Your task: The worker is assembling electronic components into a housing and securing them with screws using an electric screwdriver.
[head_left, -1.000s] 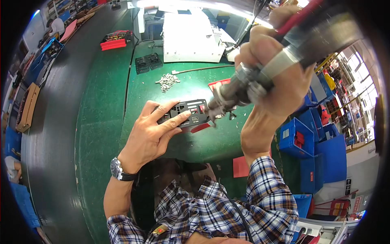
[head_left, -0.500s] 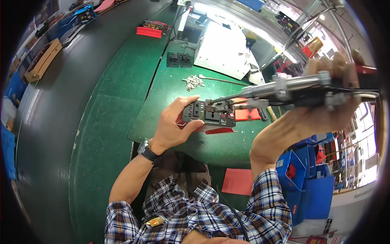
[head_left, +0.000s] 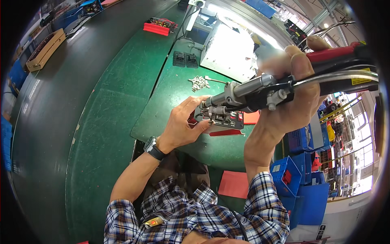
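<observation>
My left hand (head_left: pixel 177 127) grips the left end of a small black-topped electronic box (head_left: pixel 235 123) with red sides, fingers behind and thumb in front. In my right hand (head_left: pixel 298 103) is a power screwdriver (head_left: pixel 250 87) with a metal barrel, a black and red body and a clear hose. Its nose is over the left part of the box's top, close to my left fingers. Whether the bit touches a screw is hidden by the barrel. Behind the box lies a red part (head_left: pixel 251 117), partly covered by my right arm and the tool.
A pile of small metal clips (head_left: pixel 199 83) lies on the green bench (head_left: pixel 162 114) beyond the box. Two black plastic parts (head_left: pixel 185 59), a white machine (head_left: pixel 229 49) and a red unit with wires (head_left: pixel 157 27) stand farther back. Blue bins (head_left: pixel 286 175) are at right.
The screwdriver has moved left and nearer, its nose passing from the middle of the box to its left end. My left hand still holds the box.
</observation>
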The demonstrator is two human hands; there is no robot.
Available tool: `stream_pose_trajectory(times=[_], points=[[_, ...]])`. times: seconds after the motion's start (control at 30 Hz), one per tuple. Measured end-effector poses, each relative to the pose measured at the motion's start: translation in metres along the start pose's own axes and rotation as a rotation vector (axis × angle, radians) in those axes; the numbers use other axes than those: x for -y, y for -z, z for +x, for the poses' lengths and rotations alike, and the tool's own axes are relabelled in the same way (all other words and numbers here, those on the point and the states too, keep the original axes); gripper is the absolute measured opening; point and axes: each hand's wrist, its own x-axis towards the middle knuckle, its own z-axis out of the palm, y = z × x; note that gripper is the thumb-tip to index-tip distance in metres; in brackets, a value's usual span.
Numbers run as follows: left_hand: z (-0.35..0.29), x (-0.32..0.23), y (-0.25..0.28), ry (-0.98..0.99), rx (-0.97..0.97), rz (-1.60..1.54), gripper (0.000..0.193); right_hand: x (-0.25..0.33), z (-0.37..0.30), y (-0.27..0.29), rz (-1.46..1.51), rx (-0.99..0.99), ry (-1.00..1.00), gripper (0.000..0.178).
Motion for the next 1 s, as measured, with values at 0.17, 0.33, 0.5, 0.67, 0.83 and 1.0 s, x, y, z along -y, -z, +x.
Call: stream_pose_trajectory(times=[0.17,0.33,0.5,0.67,0.83,1.0], points=[[0.0,0.005,0.0,-0.015,-0.007,0.042,0.061,-0.008,-0.003,-0.007,-0.069,-0.026,-0.026,0.048],[0.002,0.012,0.002,-0.037,0.006,0.039,0.074,-0.012,0.001,-0.014,0.007,0.046,-0.037,0.045],[0.0,0.015,-0.005,-0.008,0.034,0.099,0.098,-0.011,0.008,-0.002,0.055,0.153,-0.073,0.044],[-0.012,0.037,-0.019,0.074,-0.226,-0.223,0.129,-0.037,0.025,0.002,-0.131,-0.312,-0.057,0.031],[-0.025,0.039,-0.016,0.2,-0.072,-0.188,0.064,-0.021,0.029,0.045,-0.657,-0.228,0.264,0.029],[-0.027,0.043,-0.019,0.189,-0.065,-0.099,0.063,-0.088,-0.083,0.03,-0.957,0.777,-0.007,0.071]])
